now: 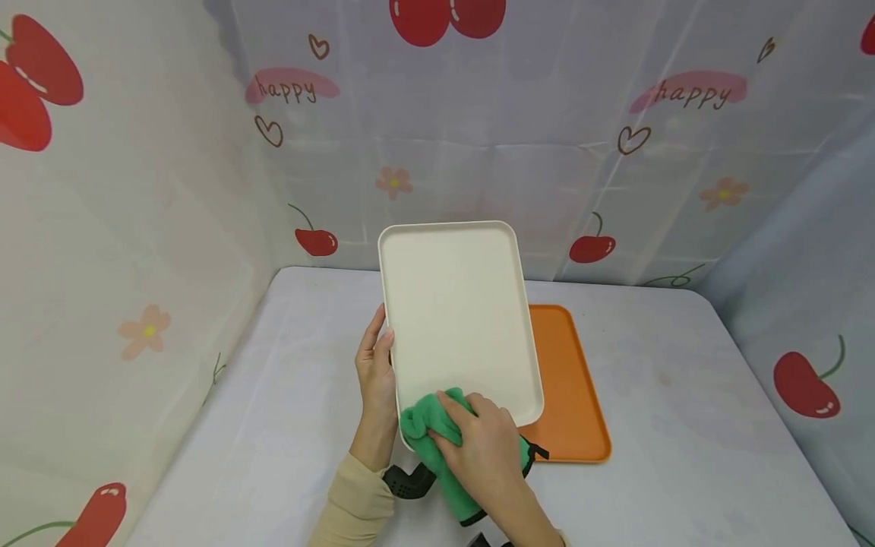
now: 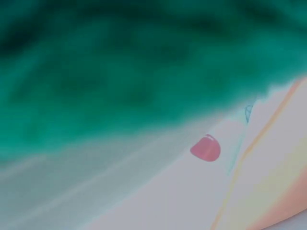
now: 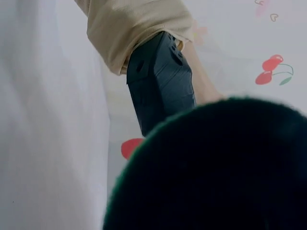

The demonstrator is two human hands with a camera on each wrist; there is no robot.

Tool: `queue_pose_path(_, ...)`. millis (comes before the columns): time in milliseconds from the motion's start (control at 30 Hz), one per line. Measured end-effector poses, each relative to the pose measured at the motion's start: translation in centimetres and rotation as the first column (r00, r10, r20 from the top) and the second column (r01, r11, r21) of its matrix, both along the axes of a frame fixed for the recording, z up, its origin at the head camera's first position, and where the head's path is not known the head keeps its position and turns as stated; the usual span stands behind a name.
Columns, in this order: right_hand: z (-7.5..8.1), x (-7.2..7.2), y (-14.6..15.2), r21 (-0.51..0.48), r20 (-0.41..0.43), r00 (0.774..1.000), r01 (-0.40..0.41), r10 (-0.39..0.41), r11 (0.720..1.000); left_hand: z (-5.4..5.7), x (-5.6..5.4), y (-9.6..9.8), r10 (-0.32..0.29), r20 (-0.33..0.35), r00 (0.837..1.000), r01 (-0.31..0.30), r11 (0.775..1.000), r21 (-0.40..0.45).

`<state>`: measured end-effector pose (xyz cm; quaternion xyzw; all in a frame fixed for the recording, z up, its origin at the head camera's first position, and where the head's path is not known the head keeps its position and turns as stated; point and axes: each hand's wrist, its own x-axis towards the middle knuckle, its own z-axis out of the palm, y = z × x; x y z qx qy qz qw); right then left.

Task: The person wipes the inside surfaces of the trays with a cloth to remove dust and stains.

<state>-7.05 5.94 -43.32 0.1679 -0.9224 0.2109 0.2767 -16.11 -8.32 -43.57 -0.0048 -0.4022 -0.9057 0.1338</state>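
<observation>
A cream rectangular tray (image 1: 459, 319) is held up and tilted in the head view. My left hand (image 1: 377, 384) grips its left edge, with the thumb at the rim and the fingers partly hidden behind. Bunched in my right hand (image 1: 484, 448) is a green cloth (image 1: 429, 422) with black edging, which lies against the tray's lower left corner. The cloth's loose end hangs down below the hand. In the left wrist view the green cloth (image 2: 120, 86) fills the top, blurred. A dark mass of cloth (image 3: 216, 167) covers much of the right wrist view.
An orange tray (image 1: 566, 380) lies on the white table (image 1: 683, 425), partly hidden behind the cream one. A black wrist device (image 1: 409, 482) sits at my left wrist. White curtains (image 1: 451, 182) printed with cherries stand around the table's back and sides.
</observation>
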Motion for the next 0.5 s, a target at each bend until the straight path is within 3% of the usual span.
queue_pose_path(500, -1.0, -0.4, 3.8, 0.014, -0.062, 0.996, 0.063, -0.062, 0.998, 0.3, 0.2, 0.0, -0.009, -0.013, 1.000, 0.010, 0.999, 0.044)
